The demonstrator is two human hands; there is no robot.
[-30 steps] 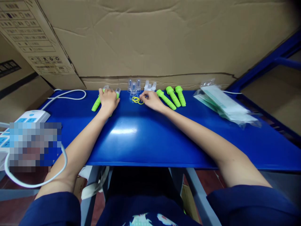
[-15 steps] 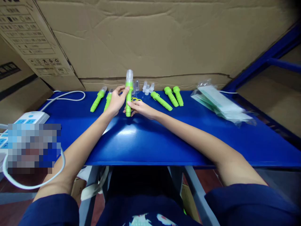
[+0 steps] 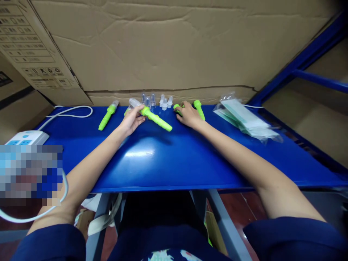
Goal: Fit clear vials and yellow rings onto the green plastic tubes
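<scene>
My left hand (image 3: 133, 119) grips a lime-green flashlight-shaped stick (image 3: 157, 120) near its clear cap. The stick is tilted above the table, its green end pointing right and toward me. My right hand (image 3: 189, 114) is curled over another lime-green stick (image 3: 177, 108); the hand hides most of that stick, and a second green head shows partly behind the fingers. Just right of the hand lies a further green stick (image 3: 199, 108). A capped green stick (image 3: 108, 116) rests at the left. Another is mostly hidden behind my left hand.
Several clear caps (image 3: 152, 99) and small white-clear nozzle-like pieces (image 3: 164, 104) stand at the back of the blue table (image 3: 163, 163). Plastic-bagged white-green packets (image 3: 244, 117) lie right. A power strip (image 3: 28, 137) with a white cable is left. Cardboard (image 3: 163, 54) walls the back.
My right hand has left the capped stick and moved right onto the green sticks. My left hand has tilted the held stick from upright, green end to the right. The view has shifted slightly.
</scene>
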